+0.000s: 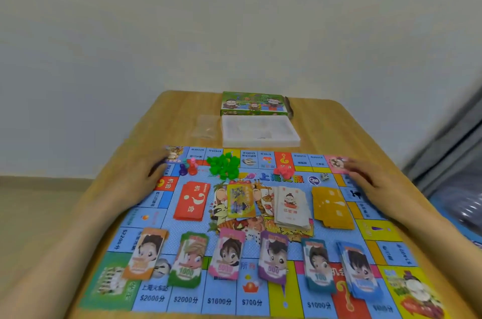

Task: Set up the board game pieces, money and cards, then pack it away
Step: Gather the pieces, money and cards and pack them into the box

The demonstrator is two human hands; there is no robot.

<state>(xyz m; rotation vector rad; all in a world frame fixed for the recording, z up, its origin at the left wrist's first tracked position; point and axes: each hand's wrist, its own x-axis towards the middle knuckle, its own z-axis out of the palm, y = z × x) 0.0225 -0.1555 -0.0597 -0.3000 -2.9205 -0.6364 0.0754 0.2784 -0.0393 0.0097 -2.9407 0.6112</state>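
Money stacks (227, 253) line board (170, 236); L hand (154, 171), R hand (365, 175) at far corners.

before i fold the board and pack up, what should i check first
1. Cash sorted: six money stacks lie in a row along the near side: ok.
2. Cards squared: the white card pile looks fanned out: not ok.
3. Loose bits off the board: the green houses, red pieces, pawns and die lie on it: not ok.
4. Storage ready: the white tray sits uncovered beyond the board, with the green box behind it: ok.
5. Grip: the left hand and right hand are at the far corners, blurred: cannot tell.
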